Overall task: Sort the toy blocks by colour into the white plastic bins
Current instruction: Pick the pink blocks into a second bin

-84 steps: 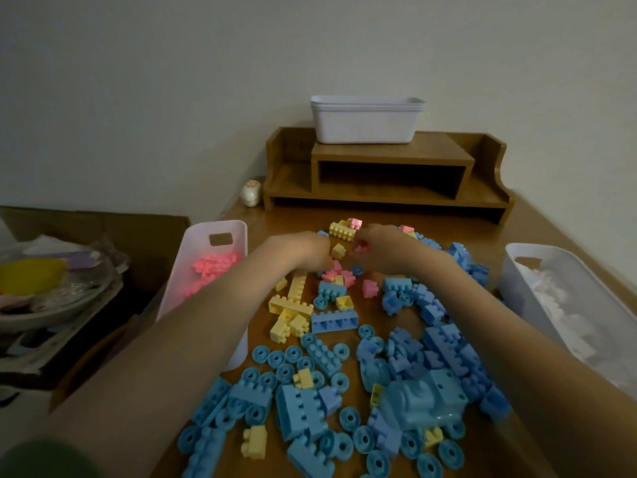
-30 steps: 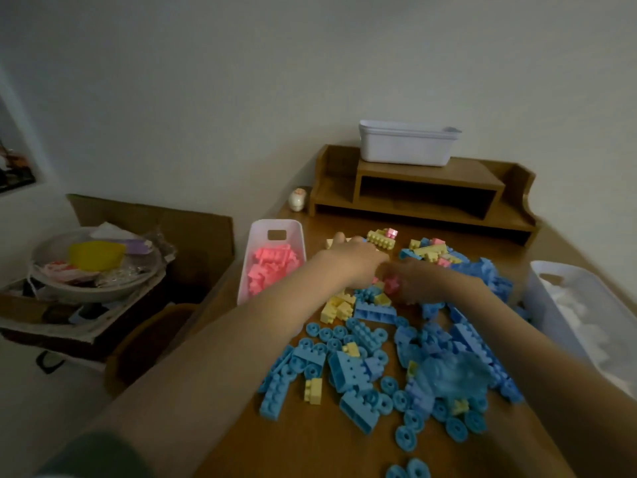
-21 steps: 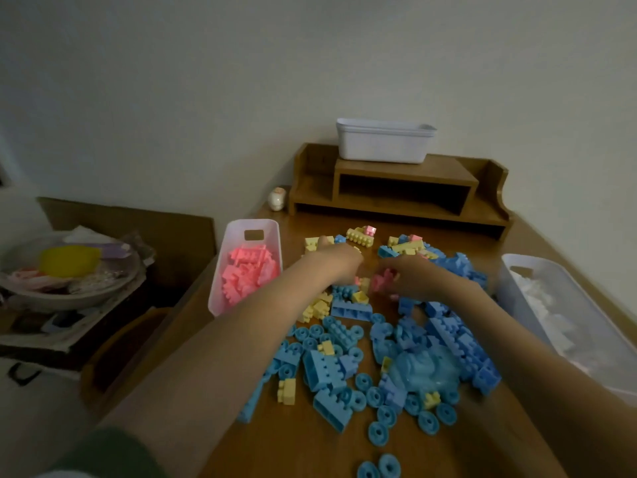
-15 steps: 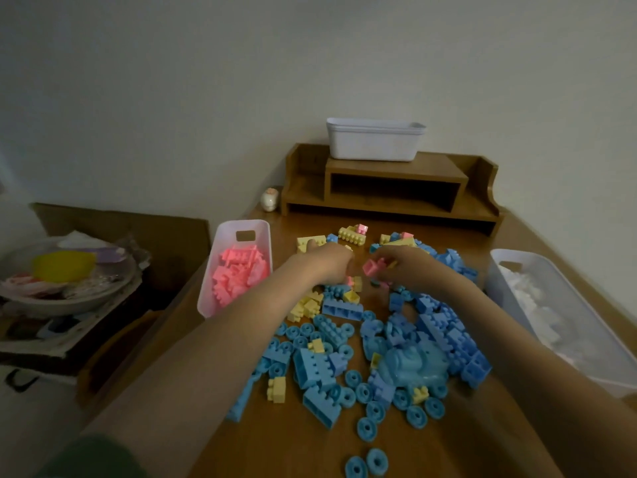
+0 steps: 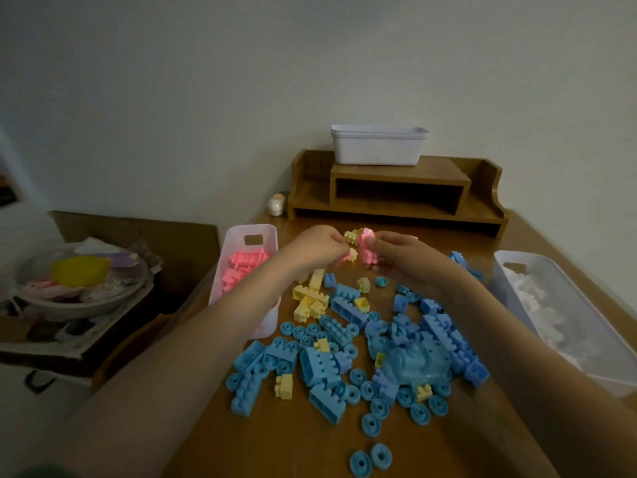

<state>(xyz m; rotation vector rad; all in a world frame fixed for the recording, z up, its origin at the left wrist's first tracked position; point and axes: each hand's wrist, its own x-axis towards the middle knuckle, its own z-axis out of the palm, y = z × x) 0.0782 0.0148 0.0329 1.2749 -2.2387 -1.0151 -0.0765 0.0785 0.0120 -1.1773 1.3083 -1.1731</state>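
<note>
1. Left hand (image 5: 319, 248): fingers curled, pinching a small yellow piece (image 5: 352, 253) at the fingertips.
2. Right hand (image 5: 405, 260): thumb and fingers clamped round a pink block (image 5: 366, 250).
3. Both hands are raised above the far end of the pile, fingertips nearly meeting. The yellow piece sits right against the pink block; can't tell if the two are joined.
4. Pink bin (image 5: 238, 238) is on the left edge of the table (image 5: 275, 443), just beside the left forearm, and holds only pink blocks (image 5: 243, 267).
5. White bin (image 5: 499, 267) is on the right edge, with white blocks (image 5: 541, 305) inside.
6. Blue blocks (image 5: 444, 336) lie loose on the table between the bins and fill most of the pile. Blue wheels (image 5: 370, 458) are scattered on the near side.
7. Yellow blocks (image 5: 308, 301) are clustered left of centre, under the left wrist. A few single yellow ones are mixed into the blue.
8. Spare bins (image 5: 379, 148) are stacked on the wooden shelf (image 5: 396, 193) at the back of the table.
9. A small white figurine (image 5: 276, 204) stands left of the shelf.
10. Off the table to the left, a bowl (image 5: 79, 288) of odds and ends sits on a cardboard box (image 5: 138, 229).
</note>
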